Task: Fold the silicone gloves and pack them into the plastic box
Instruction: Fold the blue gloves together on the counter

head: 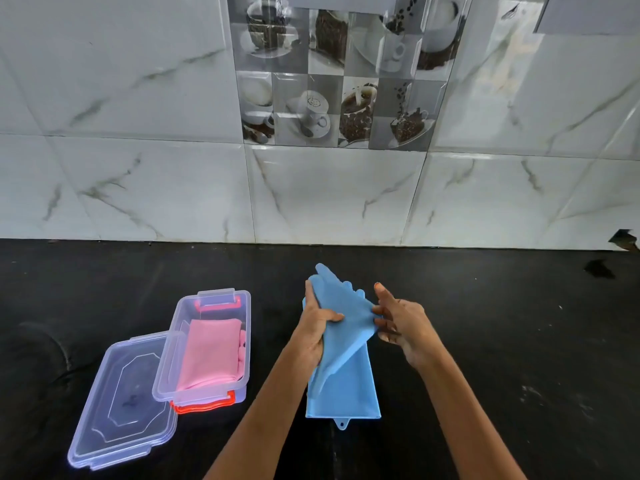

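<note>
A blue silicone glove (341, 327) is lifted off the black counter, held by both hands. My left hand (317, 327) grips its left side with the thumb across it. My right hand (398, 323) pinches its right corner between the fingertips. A second blue glove (349, 396) lies flat underneath, cuff and hanging tab toward me. The clear plastic box (166, 362) with red latches stands open to the left. Folded pink gloves (211, 351) lie inside it.
The box's clear lid (121, 403) lies on the black counter (485, 341), leaning against the box's left side. A white marble-tile wall (311, 188) rises behind the counter. A small dark object (625, 239) sits at the far right by the wall.
</note>
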